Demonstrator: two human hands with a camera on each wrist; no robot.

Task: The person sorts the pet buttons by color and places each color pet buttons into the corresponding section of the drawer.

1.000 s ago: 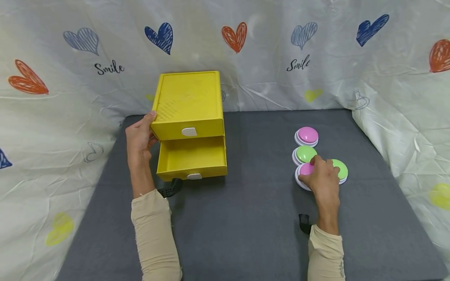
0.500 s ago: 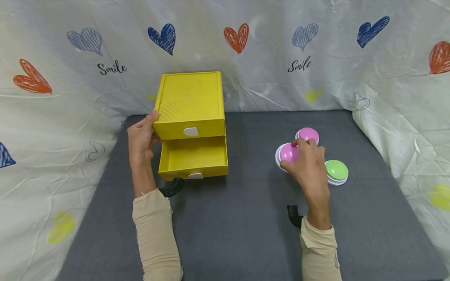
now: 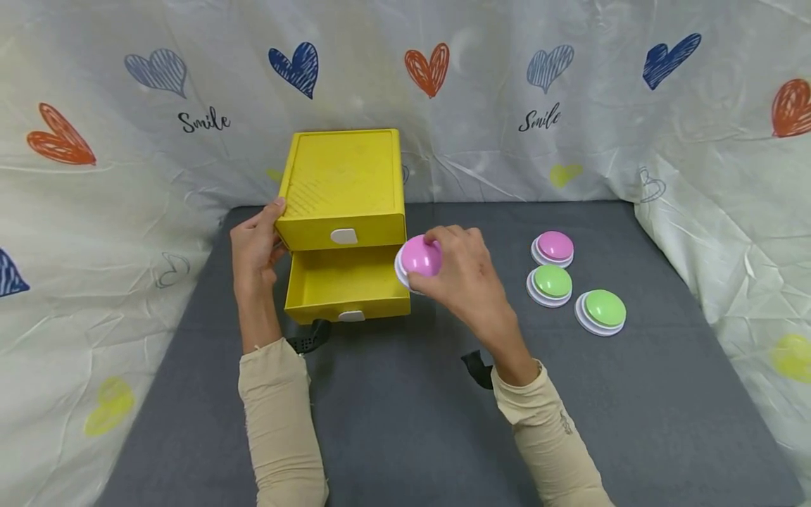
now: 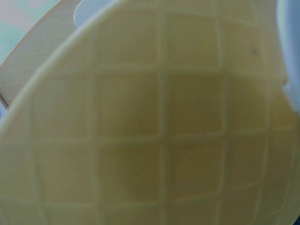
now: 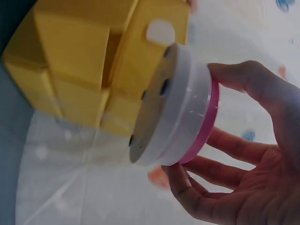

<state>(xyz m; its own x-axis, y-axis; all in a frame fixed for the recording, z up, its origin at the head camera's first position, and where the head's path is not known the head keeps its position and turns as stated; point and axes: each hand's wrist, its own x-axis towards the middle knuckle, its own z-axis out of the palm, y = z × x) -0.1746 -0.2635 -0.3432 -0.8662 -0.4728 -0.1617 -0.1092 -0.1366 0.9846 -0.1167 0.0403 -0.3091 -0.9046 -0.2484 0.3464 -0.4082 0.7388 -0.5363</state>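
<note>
My right hand (image 3: 465, 278) pinches a round push button with a pink dome and white base (image 3: 421, 256), held up beside the right edge of the pulled-out lower drawer (image 3: 345, 310). In the right wrist view the button (image 5: 187, 110) is tilted, its flat underside with small dark feet showing. Thumb and fingertips hold it by the rim. At the left, my left hand (image 3: 253, 246) grips the front left corner of the yellow two-drawer cabinet (image 3: 345, 172), thumb at the top edge. The cabinet's yellow ribbed wall (image 4: 159, 108) fills most of the left wrist view.
On the grey table (image 3: 405, 422) to the right stand another pink button (image 3: 555, 245), a green button (image 3: 552, 281) and a second green button (image 3: 605, 308). A white cloth (image 3: 475, 105) printed with hearts hangs behind. The upper drawer (image 3: 374, 231) is closed.
The right hand has lifted the nearest pink button off the table and carried it left to the lower drawer. The left hand keeps its place on the cabinet.
</note>
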